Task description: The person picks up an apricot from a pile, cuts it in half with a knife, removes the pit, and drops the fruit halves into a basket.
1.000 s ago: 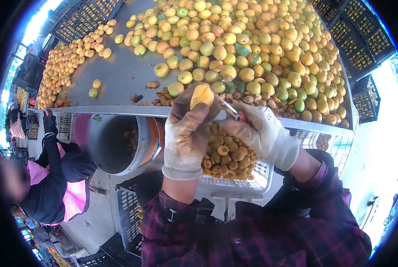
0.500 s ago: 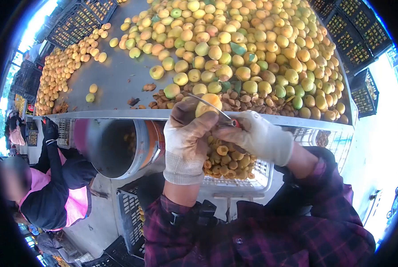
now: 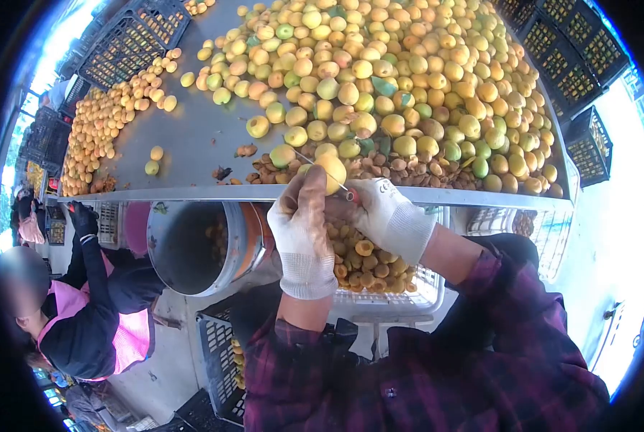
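My left hand [image 3: 302, 241], in a soiled white glove, is closed around a yellow apricot [image 3: 332, 173] just above the table's front edge. A small knife [image 3: 350, 195] with a red handle is gripped in my gloved right hand [image 3: 392, 216], its thin blade lying against the fruit. Both hands are close together. Behind them, brown apricot pits [image 3: 401, 170] lie along the table edge, with a big heap of whole apricots [image 3: 437, 79] beyond. Below my hands, halved apricots [image 3: 372, 272] fill a white basket [image 3: 428, 291], partly hidden by my right arm.
A large bucket [image 3: 185, 248] lies tilted under the metal table [image 3: 192, 137], left of my hands. A person [image 3: 84, 309] in pink and black sits at the left. Black crates [image 3: 131, 43] stand at the table's far left, and more crates [image 3: 588, 147] at the right.
The apricot has been turned in my left hand and shows a rounder side. My right hand has moved left and slightly down, and the view has shifted a little.
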Demonstrator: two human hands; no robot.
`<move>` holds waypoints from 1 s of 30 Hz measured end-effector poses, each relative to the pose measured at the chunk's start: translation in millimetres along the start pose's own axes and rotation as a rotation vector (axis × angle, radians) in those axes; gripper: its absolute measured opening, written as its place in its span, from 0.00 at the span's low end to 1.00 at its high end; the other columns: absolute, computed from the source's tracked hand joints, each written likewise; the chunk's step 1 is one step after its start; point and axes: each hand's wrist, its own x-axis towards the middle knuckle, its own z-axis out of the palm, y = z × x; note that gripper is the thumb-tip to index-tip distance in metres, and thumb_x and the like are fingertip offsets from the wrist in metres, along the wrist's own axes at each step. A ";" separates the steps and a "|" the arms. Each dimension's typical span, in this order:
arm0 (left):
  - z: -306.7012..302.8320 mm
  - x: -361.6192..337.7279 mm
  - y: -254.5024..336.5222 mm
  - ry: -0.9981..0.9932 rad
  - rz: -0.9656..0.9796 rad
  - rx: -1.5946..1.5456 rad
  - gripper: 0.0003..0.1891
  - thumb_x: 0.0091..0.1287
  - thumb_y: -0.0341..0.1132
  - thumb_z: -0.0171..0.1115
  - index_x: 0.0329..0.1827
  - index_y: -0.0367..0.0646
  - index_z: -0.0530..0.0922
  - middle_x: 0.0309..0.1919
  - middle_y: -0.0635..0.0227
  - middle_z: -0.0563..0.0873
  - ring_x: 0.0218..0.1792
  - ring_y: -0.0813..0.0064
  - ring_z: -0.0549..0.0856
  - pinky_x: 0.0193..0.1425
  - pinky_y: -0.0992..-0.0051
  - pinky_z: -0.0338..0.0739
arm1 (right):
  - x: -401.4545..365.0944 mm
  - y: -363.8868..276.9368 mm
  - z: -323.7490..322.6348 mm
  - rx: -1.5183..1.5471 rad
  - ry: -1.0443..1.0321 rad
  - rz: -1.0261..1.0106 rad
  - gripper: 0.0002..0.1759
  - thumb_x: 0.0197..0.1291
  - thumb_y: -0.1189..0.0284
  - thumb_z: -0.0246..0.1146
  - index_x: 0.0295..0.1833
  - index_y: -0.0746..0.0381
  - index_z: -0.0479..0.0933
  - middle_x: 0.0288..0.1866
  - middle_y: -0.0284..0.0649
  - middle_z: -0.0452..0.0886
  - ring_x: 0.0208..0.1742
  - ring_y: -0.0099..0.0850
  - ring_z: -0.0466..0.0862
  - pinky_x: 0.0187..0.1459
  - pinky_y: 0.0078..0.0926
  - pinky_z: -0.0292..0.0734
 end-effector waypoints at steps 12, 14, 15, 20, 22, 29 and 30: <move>-3.9 8.1 -2.0 0.074 0.162 0.005 0.18 0.73 0.40 0.65 0.55 0.32 0.80 0.46 0.60 0.87 0.48 0.71 0.87 0.52 0.74 0.81 | -1.9 7.7 2.4 -0.281 0.253 -0.321 0.17 0.70 0.63 0.62 0.54 0.63 0.69 0.31 0.50 0.81 0.40 0.51 0.85 0.35 0.45 0.79; -4.2 6.9 -1.1 0.080 0.161 0.034 0.18 0.72 0.40 0.66 0.53 0.31 0.81 0.44 0.60 0.88 0.45 0.72 0.87 0.49 0.74 0.81 | -3.2 9.8 8.6 -0.312 0.242 -0.349 0.15 0.71 0.65 0.62 0.53 0.62 0.68 0.30 0.49 0.80 0.39 0.51 0.85 0.34 0.44 0.78; -3.8 7.3 -0.7 0.082 0.168 0.056 0.17 0.71 0.39 0.67 0.50 0.30 0.82 0.42 0.61 0.88 0.41 0.73 0.87 0.47 0.75 0.81 | -5.3 7.1 14.9 -0.223 0.263 -0.328 0.16 0.71 0.65 0.62 0.54 0.63 0.69 0.30 0.50 0.81 0.39 0.52 0.85 0.35 0.44 0.78; -8.4 11.1 0.7 0.205 0.156 0.103 0.18 0.70 0.40 0.69 0.48 0.29 0.83 0.40 0.61 0.88 0.38 0.74 0.87 0.45 0.75 0.81 | -3.6 -6.6 32.0 0.331 0.113 -0.082 0.19 0.77 0.59 0.55 0.53 0.66 0.76 0.29 0.46 0.79 0.28 0.35 0.76 0.33 0.34 0.74; -9.6 10.9 1.8 0.196 0.141 0.110 0.19 0.70 0.40 0.68 0.49 0.28 0.82 0.41 0.60 0.88 0.38 0.73 0.87 0.45 0.75 0.81 | -4.9 -6.0 33.3 0.502 0.096 -0.059 0.23 0.78 0.55 0.54 0.48 0.67 0.77 0.27 0.42 0.76 0.29 0.28 0.67 0.32 0.31 0.70; 7.7 6.6 15.5 0.159 0.133 0.053 0.16 0.64 0.37 0.75 0.43 0.29 0.86 0.31 0.72 0.86 0.32 0.85 0.79 0.41 0.83 0.73 | -7.1 -7.1 -2.0 -0.154 0.185 -0.201 0.18 0.73 0.59 0.59 0.49 0.66 0.75 0.33 0.48 0.83 0.37 0.46 0.86 0.35 0.41 0.78; 10.3 4.6 16.5 0.156 0.142 0.096 0.15 0.64 0.36 0.75 0.41 0.30 0.86 0.29 0.75 0.84 0.30 0.87 0.77 0.38 0.84 0.71 | -9.7 -10.1 -8.2 -0.273 0.139 -0.212 0.18 0.72 0.60 0.60 0.51 0.65 0.74 0.34 0.49 0.84 0.40 0.50 0.87 0.36 0.44 0.79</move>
